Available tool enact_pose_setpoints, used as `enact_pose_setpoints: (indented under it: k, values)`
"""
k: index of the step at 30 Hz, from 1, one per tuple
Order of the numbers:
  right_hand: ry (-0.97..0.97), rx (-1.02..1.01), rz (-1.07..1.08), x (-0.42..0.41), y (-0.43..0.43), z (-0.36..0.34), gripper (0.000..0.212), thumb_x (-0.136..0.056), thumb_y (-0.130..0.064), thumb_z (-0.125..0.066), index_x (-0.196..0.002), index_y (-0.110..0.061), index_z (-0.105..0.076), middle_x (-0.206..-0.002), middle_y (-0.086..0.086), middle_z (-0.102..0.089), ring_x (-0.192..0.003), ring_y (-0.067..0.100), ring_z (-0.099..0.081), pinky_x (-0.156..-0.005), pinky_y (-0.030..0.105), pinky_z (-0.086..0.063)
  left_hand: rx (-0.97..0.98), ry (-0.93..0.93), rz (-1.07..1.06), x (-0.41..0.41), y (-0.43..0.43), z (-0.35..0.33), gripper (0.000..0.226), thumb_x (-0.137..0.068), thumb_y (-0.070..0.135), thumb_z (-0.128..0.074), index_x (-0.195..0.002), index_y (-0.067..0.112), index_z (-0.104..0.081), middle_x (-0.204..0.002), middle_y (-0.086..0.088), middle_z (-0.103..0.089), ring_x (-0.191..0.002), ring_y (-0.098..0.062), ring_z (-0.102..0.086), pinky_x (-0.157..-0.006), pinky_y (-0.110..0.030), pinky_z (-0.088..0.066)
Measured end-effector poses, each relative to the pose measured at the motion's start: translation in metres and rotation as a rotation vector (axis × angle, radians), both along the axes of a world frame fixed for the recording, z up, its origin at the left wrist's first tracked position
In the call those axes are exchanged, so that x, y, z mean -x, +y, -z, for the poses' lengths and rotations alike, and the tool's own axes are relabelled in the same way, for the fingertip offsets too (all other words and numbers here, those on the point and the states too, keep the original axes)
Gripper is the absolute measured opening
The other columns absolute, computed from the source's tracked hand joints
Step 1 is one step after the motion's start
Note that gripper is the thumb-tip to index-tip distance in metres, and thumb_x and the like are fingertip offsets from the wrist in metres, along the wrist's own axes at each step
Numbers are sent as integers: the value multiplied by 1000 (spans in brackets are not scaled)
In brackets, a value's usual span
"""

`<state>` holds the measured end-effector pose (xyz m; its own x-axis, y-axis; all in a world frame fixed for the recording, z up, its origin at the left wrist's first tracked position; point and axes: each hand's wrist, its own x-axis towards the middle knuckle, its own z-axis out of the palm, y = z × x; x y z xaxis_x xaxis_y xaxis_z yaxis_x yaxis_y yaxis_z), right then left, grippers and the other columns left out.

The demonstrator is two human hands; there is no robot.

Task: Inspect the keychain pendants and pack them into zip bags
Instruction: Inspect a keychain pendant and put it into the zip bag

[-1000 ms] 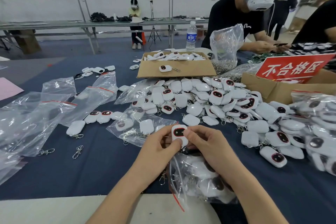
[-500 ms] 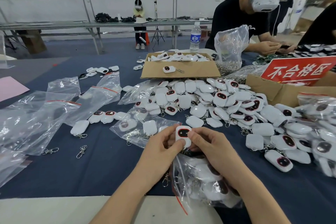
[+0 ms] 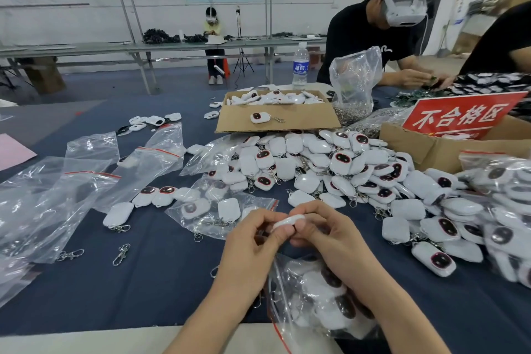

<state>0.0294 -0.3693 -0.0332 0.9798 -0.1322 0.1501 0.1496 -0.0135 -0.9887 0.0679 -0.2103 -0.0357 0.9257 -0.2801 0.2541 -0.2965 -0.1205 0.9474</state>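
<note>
White pendant (image 3: 288, 221), tilted edge-on, is pinched between left hand (image 3: 253, 241) and right hand (image 3: 324, 234) above a filled zip bag (image 3: 316, 296) on the blue table (image 3: 143, 282).

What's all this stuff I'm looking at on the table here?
held pendant: one, white, between both hands
pendant pile: many, white with dark faces, centre-right
packed zip bag: one, clear, under the right wrist
empty zip bags: several, clear, left
cardboard box: one, brown, behind pile
red sign: one, far right
water bottle: one, clear, behind box
clips: two, metal, near left
left hand: pinches held pendant
right hand: pinches held pendant
</note>
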Motion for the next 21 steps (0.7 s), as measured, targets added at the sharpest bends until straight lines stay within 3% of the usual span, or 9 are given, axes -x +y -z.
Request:
enact_pose_setpoints:
  k: [3, 6, 9, 13, 16, 21]
  values:
    - [55, -11, 5, 0, -1, 0, 16, -98, -4, -61, -92, -16, -69, -90, 7, -78, -77, 15, -74, -71, 20, -59, -12, 15, 5, -1, 0, 0, 12, -86, 24, -77, -87, 36, -74, -91, 14, -75, -86, -3, -68, -76, -15, -50]
    - [91, -22, 8, 0, -1, -1, 15, -98, -3, -60, -92, -15, -68, -89, 6, -79, -77, 15, -74, -71, 19, -58, -12, 33, 6, -1, 2, 0, 11, -86, 24, -78, -88, 35, -76, -93, 13, -75, -90, -6, -68, -79, -18, -52]
    - [66, -13, 10, 2, 1, -4, 14, -99, -4, -59, -97, -14, -68, -95, 4, -78, -88, 14, -75, -76, 19, -57, -9, 28, 17, 1, 1, -1, 10, -91, 28, -73, -100, 33, -75, -98, 12, -75, -92, -6, -69, -78, -15, -51]
    - [67, -3, -51, 4, 0, -6, 17, -98, -4, -61, -107, -17, -68, -116, -7, -75, -109, 10, -70, -89, 21, -55, -26, 75, 69, 1, 5, -4, 23, -96, 36, -63, -118, 34, -70, -114, 15, -72, -106, -3, -66, -93, -20, -49]
    - [78, -40, -90, 4, 0, -6, 20, -94, -5, -66, -112, -14, -66, -118, -10, -74, -110, 7, -70, -86, 14, -53, -21, 131, 110, -1, 9, -7, 35, -98, 22, -63, -133, 27, -62, -120, 9, -71, -110, -10, -66, -99, -26, -51]
    - [112, 12, -31, 2, 1, -5, 35, -92, -7, -71, -120, -25, -61, -105, -7, -78, -99, 7, -73, -78, 11, -52, 2, 174, 133, -1, 8, -8, 46, -94, 3, -66, -134, 25, -60, -111, -5, -73, -100, -18, -68, -88, -20, -54]
